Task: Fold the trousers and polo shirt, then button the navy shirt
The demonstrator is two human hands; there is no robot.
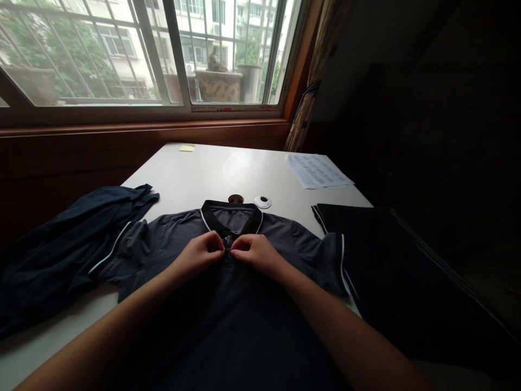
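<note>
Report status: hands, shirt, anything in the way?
Left grip and right grip pinched at the placket. Polo shirt front up, collar toward window; fastening hidden. Nothing seen blocking; navy garment left, dark garment right.

A smooth, glossy tabletop (232, 168) spreads beneath a matt cloth shirt (240, 304), a creased cloth garment (69, 244) left of the shirt, paper sheets (318, 171) beyond.

polo shirt (244, 293): dark grey | collar (254, 221): black, white-edged | table (244, 171): white | note (187, 147): yellow
</note>
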